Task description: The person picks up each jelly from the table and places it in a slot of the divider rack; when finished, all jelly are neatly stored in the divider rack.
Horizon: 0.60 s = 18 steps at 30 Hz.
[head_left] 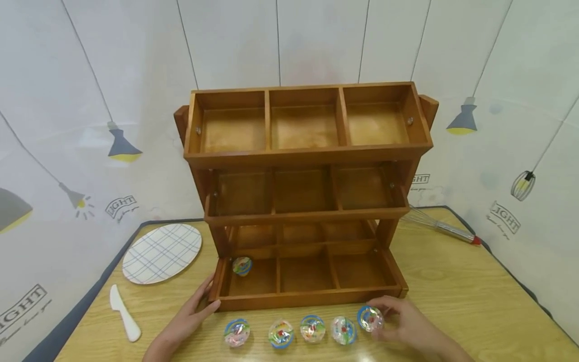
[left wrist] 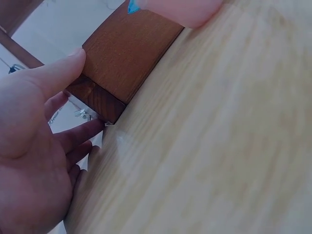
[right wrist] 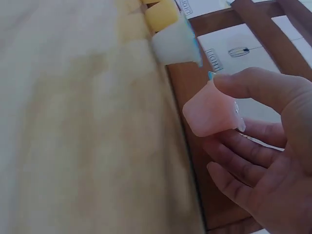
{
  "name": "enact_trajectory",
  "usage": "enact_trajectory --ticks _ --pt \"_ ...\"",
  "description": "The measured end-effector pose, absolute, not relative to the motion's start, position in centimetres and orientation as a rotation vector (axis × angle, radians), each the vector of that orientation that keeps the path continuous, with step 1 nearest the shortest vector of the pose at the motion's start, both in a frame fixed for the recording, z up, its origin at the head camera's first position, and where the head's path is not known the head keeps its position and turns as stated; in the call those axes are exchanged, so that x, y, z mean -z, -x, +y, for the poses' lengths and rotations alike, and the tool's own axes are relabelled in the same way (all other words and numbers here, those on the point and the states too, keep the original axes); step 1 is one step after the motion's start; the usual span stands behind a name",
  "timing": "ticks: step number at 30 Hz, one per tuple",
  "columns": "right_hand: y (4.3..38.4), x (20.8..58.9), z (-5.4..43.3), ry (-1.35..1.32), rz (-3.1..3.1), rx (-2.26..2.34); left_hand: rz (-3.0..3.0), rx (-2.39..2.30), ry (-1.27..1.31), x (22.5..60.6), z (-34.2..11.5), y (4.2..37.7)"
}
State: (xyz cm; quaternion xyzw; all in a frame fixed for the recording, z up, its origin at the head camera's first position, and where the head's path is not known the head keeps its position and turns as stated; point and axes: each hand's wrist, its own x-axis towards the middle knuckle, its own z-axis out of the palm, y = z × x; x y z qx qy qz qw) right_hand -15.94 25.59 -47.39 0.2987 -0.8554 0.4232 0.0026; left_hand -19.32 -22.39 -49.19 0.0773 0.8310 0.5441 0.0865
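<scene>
My right hand (head_left: 404,324) pinches a small jelly cup (head_left: 370,319) by its rim, at the right end of a row of jelly cups. In the right wrist view this jelly cup (right wrist: 210,111) is pale pink, tilted, with its lid towards the palm. My left hand (head_left: 187,319) holds the front left corner of a three-tier wooden rack (head_left: 312,300), thumb at the front board and fingers along the side. Another jelly cup (head_left: 242,266) sits in the bottom tier's left compartment. Along the rack's front lie a left-end jelly cup (head_left: 236,332) and several more with clear, printed lids.
On the left lie a checked oval plate (head_left: 162,254) and a white plastic knife (head_left: 124,311). A whisk (head_left: 445,228) lies behind the rack to the right. A printed backdrop (head_left: 316,45) with lamp drawings encloses the wooden tabletop (head_left: 457,286).
</scene>
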Motion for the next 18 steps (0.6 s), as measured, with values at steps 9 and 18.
enact_trajectory --ticks 9,18 --pt "18.7 43.1 20.9 -1.041 -2.656 -1.341 2.413 -1.673 -0.265 49.4 -22.2 19.4" --pt "23.9 39.5 10.5 -1.121 -2.766 -1.457 2.445 -1.691 -0.250 49.3 -22.0 19.4"
